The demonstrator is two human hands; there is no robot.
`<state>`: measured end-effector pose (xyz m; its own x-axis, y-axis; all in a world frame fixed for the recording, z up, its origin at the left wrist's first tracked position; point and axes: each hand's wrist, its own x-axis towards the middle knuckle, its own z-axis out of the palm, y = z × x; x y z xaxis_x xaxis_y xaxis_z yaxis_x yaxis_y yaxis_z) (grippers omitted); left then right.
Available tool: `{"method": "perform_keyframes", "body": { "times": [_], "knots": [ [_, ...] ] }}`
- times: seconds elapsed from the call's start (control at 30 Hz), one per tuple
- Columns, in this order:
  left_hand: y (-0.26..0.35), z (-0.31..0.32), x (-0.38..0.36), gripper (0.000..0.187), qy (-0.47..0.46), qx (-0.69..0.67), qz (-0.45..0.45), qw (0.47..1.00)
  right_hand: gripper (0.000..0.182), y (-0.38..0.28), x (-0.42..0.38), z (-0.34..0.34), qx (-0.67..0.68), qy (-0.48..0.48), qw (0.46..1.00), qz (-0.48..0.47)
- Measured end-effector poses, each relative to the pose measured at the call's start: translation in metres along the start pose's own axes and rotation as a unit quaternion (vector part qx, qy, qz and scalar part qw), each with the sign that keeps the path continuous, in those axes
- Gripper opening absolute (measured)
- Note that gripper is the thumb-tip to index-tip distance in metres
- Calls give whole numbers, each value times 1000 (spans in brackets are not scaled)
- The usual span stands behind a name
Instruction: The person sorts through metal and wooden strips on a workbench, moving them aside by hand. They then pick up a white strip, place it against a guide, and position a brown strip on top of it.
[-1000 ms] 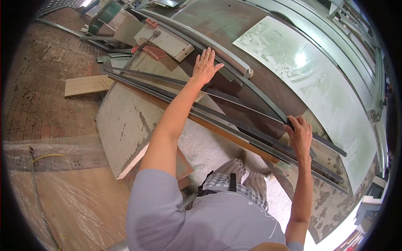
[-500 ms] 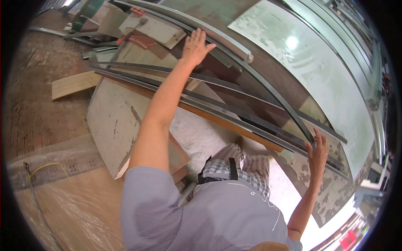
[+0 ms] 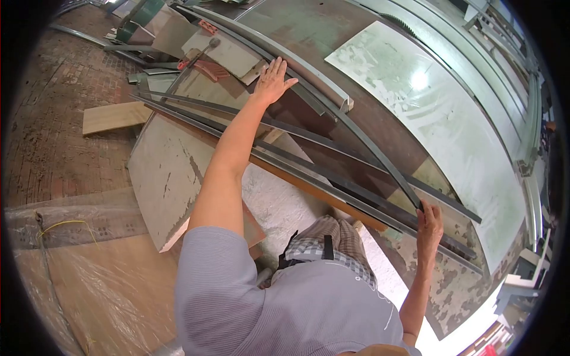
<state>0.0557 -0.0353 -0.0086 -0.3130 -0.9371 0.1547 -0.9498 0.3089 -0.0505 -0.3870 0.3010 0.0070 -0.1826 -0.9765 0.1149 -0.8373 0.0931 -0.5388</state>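
Note:
A long dark metal strip (image 3: 387, 163) runs diagonally over the work table (image 3: 297, 24). My left hand (image 3: 272, 82) lies flat on its upper part, fingers stretched out and thumb apart. At the strip's near end, my right hand (image 3: 429, 230) has its fingers closed around the tip. Under it, another dark strip (image 3: 332, 144) crosses the table, and more long dark bars lie along the near edge. A pale grey metal bar (image 3: 297, 57) rests just beyond my left hand.
A large whitish sheet (image 3: 409, 89) covers the right part of the table. At the upper left lie a red-orange tool (image 3: 209, 70) and a mallet-like tool (image 3: 214, 43). A wooden board (image 3: 116, 117) and plastic-covered sheets (image 3: 101, 291) are on the left.
My right hand has gone from fingers spread beside the strip's end to closed on it. My left hand stays flat on the strip. The whole view has shifted slightly.

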Motion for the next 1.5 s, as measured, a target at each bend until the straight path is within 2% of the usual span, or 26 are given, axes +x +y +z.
{"method": "perform_keyframes", "body": {
  "times": [0.07,0.13,0.33,0.43,0.6,0.87,1.0,1.07,1.2,1.27,1.33,1.5],
  "knots": [
    [-12,0,5,79,-19,30,-3,999,29,-11,9,6,-1,-7,1000,6],
    [-22,-4,12,79,-27,27,-2,999,30,-23,17,10,-13,19,999,-26],
    [-58,-5,36,79,-53,9,6,999,27,-48,43,27,-42,12,998,-38],
    [-82,-1,45,80,-49,13,5,999,26,-70,50,43,-27,6,1000,-9],
    [-123,7,59,81,-37,-7,4,999,27,-106,70,69,-33,33,999,-17],
    [-177,7,86,83,-78,-1,-17,997,28,-150,100,100,-28,52,998,-10],
    [-154,-1,70,81,-15,-30,-37,999,31,-159,108,104,-51,54,997,-20],
    [-119,-1,44,79,102,-92,23,990,31,-162,108,106,-57,53,997,-12],
    [-93,6,21,74,93,-87,36,991,34,-167,111,107,-77,50,995,-38],
    [-98,10,24,70,92,-66,19,993,35,-174,118,111,-92,59,992,-62],
    [-107,7,30,70,86,-60,14,994,36,-187,119,118,-106,51,992,-36],
    [-131,6,46,71,67,-22,8,997,39,-211,127,134,-120,66,989,-57]
  ]
}}
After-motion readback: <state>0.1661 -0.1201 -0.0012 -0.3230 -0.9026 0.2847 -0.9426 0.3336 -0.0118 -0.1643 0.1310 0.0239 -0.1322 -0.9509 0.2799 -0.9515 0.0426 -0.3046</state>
